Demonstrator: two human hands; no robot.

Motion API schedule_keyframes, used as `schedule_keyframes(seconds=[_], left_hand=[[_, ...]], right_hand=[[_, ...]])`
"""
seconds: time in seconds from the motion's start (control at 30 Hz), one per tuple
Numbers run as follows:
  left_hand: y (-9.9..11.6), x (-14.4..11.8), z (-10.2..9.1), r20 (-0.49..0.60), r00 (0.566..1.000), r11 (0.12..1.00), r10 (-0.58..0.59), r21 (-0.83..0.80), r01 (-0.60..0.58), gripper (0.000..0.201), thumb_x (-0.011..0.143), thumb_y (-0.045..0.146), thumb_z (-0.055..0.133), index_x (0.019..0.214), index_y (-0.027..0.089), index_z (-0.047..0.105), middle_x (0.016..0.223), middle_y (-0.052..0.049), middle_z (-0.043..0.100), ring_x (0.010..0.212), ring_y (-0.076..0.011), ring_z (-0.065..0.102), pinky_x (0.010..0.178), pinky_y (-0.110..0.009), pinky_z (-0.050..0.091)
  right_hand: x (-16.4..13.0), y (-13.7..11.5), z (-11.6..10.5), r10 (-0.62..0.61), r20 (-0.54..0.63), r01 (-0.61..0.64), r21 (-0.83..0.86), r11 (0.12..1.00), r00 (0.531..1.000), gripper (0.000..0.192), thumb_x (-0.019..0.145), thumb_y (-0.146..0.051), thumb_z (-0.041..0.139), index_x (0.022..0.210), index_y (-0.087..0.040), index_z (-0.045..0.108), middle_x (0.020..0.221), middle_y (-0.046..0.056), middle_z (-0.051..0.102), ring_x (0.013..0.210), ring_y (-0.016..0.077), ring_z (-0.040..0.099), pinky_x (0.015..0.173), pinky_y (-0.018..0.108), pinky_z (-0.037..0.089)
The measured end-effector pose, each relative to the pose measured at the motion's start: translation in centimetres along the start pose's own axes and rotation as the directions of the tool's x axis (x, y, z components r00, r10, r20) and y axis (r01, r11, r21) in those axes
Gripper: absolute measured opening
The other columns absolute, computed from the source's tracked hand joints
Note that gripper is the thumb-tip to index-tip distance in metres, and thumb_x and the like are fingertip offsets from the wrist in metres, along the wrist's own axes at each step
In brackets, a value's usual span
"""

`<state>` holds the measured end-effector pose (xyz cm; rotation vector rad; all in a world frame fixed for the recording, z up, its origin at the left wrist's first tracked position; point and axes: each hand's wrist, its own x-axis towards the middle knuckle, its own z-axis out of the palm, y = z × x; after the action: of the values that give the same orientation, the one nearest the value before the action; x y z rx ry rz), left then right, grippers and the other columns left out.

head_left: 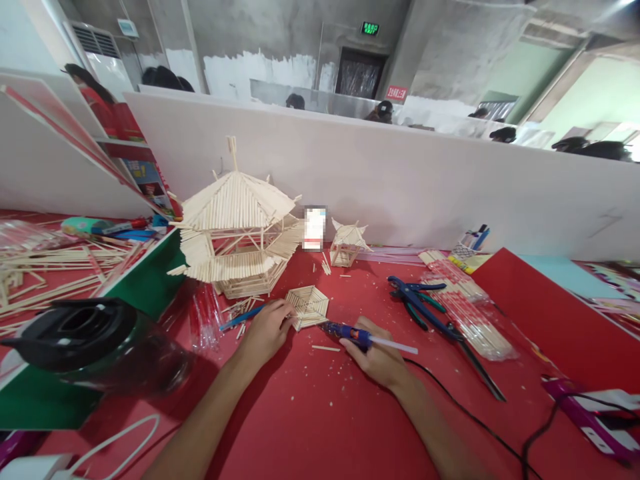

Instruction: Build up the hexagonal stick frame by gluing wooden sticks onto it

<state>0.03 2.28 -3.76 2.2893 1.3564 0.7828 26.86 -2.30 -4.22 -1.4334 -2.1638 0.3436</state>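
Observation:
A small hexagonal panel of wooden sticks [309, 305], laid in rings like a web, rests on the red table. My left hand [270, 327] has its fingers curled together at the panel's left edge, gripping it there. In my right hand [377, 357] is a blue hot glue gun [347, 332], with a clear glue stick [395, 344] poking out of its back. The gun's nozzle points left, at the panel's lower right edge. One loose stick [326, 348] lies just below the panel.
Behind my left hand stands a large stick pavilion [240, 247]; a small one [349, 243] stands near the white partition [400, 180]. Pliers [420, 297] and bagged sticks [470, 313] lie at right. A dark bottle [100, 347] is at left. The black cord [450, 393] trails right.

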Motion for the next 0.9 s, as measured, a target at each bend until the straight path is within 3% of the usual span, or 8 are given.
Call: schedule_keyframes(seconds=[0.17, 0.4, 0.67, 0.9], left_hand=[[0.0, 0.0, 0.0, -0.001, 1.000, 1.000, -0.002, -0.002, 0.002, 0.016, 0.089, 0.010, 0.051, 0.083, 0.020, 0.062, 0.092, -0.005, 0.065, 0.090, -0.0206, 0.059, 0.084, -0.032, 0.045], [-0.2, 0.0, 0.1, -0.004, 1.000, 1.000, -0.001, -0.009, 0.001, 0.016, 0.089, 0.010, 0.051, 0.083, 0.020, 0.062, 0.091, -0.005, 0.065, 0.088, -0.0197, 0.059, 0.082, -0.032, 0.045], [-0.2, 0.0, 0.1, -0.011, 1.000, 1.000, -0.003, -0.008, 0.003, 0.015, 0.088, 0.011, 0.052, 0.083, 0.020, 0.062, 0.091, -0.005, 0.065, 0.089, -0.0203, 0.060, 0.082, -0.031, 0.045], [0.0, 0.0, 0.0, -0.008, 1.000, 1.000, -0.008, -0.004, 0.008, 0.014, 0.089, 0.012, 0.051, 0.082, 0.020, 0.061, 0.091, -0.005, 0.065, 0.088, -0.0209, 0.060, 0.082, -0.032, 0.045]], right_hand=[[-0.3, 0.7, -0.5, 0.042, -0.002, -0.042, -0.015, 0.999, 0.999, 0.033, 0.097, -0.045, 0.048, 0.077, -0.021, 0.059, 0.075, 0.002, 0.056, 0.065, 0.0179, 0.056, 0.059, 0.029, 0.040], [0.1, -0.3, 0.1, 0.003, 0.010, -0.003, -0.015, 1.000, 1.000, 0.034, 0.096, -0.044, 0.049, 0.072, -0.021, 0.057, 0.074, 0.002, 0.057, 0.065, 0.0176, 0.057, 0.058, 0.028, 0.039], [-0.5, 1.8, -0.7, 0.070, -0.061, -0.072, -0.039, 0.997, 0.996, 0.032, 0.096, -0.047, 0.049, 0.076, -0.022, 0.057, 0.075, 0.003, 0.058, 0.066, 0.0198, 0.058, 0.059, 0.030, 0.040], [-0.3, 0.9, -1.2, 0.064, 0.025, -0.066, 0.085, 0.994, 0.998, 0.029, 0.095, -0.043, 0.052, 0.076, -0.022, 0.056, 0.076, 0.001, 0.057, 0.066, 0.0173, 0.057, 0.061, 0.028, 0.041]])
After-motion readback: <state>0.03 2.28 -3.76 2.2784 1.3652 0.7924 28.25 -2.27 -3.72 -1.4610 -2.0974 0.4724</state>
